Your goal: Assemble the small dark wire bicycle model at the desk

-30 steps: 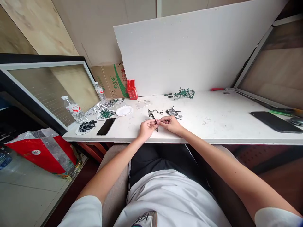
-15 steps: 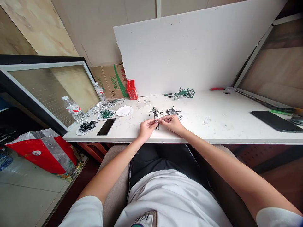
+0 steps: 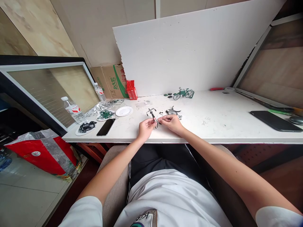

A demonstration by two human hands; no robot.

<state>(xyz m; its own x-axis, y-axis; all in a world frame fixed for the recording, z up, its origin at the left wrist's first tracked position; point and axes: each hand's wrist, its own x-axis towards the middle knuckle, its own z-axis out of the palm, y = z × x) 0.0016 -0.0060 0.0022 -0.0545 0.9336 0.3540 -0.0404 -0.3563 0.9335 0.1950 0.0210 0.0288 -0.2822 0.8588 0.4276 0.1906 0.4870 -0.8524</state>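
My left hand [image 3: 146,128] pinches a small black bicycle frame with handlebars [image 3: 151,112] over the front part of the white table. The handlebars point away from me, and thin black parts extend below the fingers. Close beside it, my right hand [image 3: 172,123] has its fingers pressed together near the frame's lower end; what they hold is too small to make out. Just behind the right hand lies a small wheel with black parts [image 3: 172,111]. A green miniature bicycle [image 3: 183,93] stands farther back.
At the left are a phone [image 3: 106,127], a white plate [image 3: 124,111], plates of green parts [image 3: 105,114] and black parts [image 3: 86,126], and a water bottle [image 3: 74,110]. A red box [image 3: 132,90] stands behind. Another phone [image 3: 276,120] lies at the right.
The black frame has tilted, and its handlebars have turned and shifted slightly left in my left hand. My right hand has barely moved.
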